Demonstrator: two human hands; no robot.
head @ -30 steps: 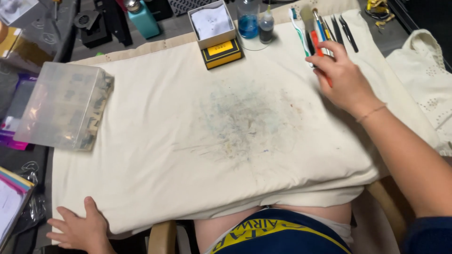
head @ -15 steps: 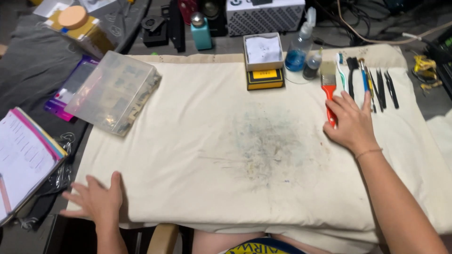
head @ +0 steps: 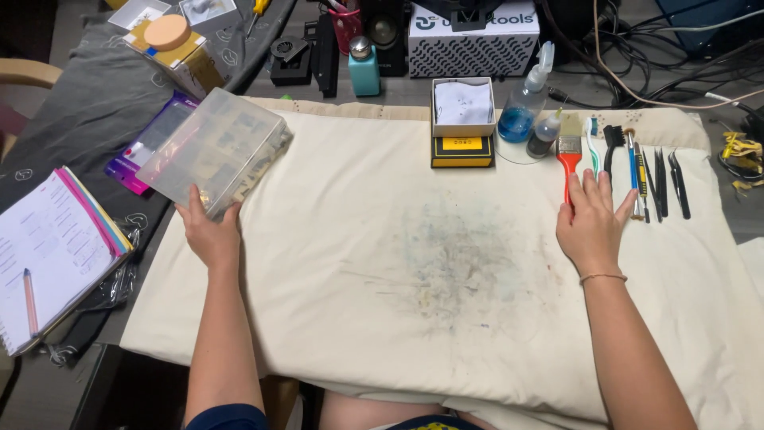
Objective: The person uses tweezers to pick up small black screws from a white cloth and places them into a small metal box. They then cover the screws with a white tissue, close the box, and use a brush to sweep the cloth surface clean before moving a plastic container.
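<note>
Left hand [head: 208, 232] grips the near corner of the clear plastic compartment box [head: 216, 149], fingers curled loosely round its edge, box tilted, half on the cream cloth mat [head: 334, 239], just ahead of the hand. To shift it well: firm hold low on the corner, keep it level so the small parts inside stay put. Right hand [head: 590, 223] lies flat and open, palm down, holding nothing, fingertips over the red-handled flat brush [head: 570, 155]. Both forearms extended forward; black tweezers [head: 679, 181] sit just right of the right hand.
</note>
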